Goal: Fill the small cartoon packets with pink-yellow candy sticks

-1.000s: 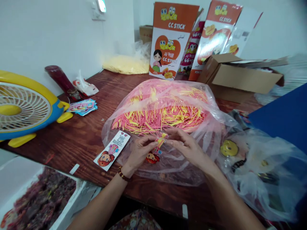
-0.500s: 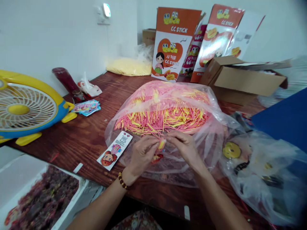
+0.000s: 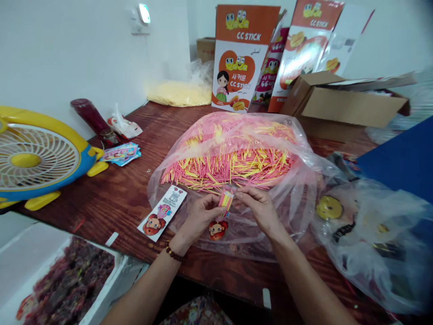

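A small clear packet (image 3: 226, 198) of pink and yellow sticks, with a red-haired cartoon face at its lower end, is held up between my hands. My left hand (image 3: 202, 215) pinches its left side between thumb and fingers. At the packet's upper right edge, the fingertips of my right hand (image 3: 257, 204) are closed on the plastic. Just beyond lies a large open plastic bag (image 3: 237, 135) heaped with loose pink and yellow sticks. A flat printed packet (image 3: 163, 213) with a similar cartoon face lies to the left of my left hand.
A yellow and blue fan (image 3: 43, 155) and a stack of printed packets (image 3: 122, 154) are at the left. A white foam box (image 3: 117, 275) of dark red pieces sits low left. Cartons (image 3: 246, 56) stand behind; an open cardboard box (image 3: 348, 106) and a plastic bag (image 3: 368, 243) are right.
The packet has turned so that its sticks and the cartoon face show more fully. My left hand has shifted slightly down its side; my right fingers stay at the top edge.
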Available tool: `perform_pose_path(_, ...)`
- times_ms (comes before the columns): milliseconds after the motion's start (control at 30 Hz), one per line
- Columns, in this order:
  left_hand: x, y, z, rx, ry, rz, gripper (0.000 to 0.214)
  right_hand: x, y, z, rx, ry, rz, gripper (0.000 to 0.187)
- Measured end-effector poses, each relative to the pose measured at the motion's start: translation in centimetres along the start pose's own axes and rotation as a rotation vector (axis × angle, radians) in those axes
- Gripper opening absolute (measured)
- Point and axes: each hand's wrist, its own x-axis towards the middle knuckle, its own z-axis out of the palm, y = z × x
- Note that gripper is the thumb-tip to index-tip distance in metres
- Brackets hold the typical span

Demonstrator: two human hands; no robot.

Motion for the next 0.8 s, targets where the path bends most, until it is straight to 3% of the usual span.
perform_pose_path(133, 0.1, -0.2, -0.1, 0.106, 0.012, 0.035, 0.025, 0.0, 0.8, -0.1, 0.015, -0.099, 0.041, 0.024)
perform_pose_path(267, 0.2, -0.6, -0.3, 0.242, 0.062, 0.112, 0.022, 0.0, 1.9, 0.4, -0.074, -0.169, -0.029, 0.022)
perform_pose_path(467, 0.3, -1.7, -0.4, 0.147, 0.039, 0.093, 0.029, -0.2, 2.9, 1.2, -0.116, -0.097, -0.04, 0.017)
perform_pose_path(600, 0.6, -2.0, -0.7, 0.134, 0.075, 0.073, 0.025, 0.1, 2.8, 0.9, -0.1, -0.147, -0.046, 0.019)
perform_pose_path(800, 0.4, -1.4, -0.8, 0.122, 0.013, 0.027, 0.026, 0.8, -0.2, -0.5, -0.235, -0.036, -0.236, 0.018)
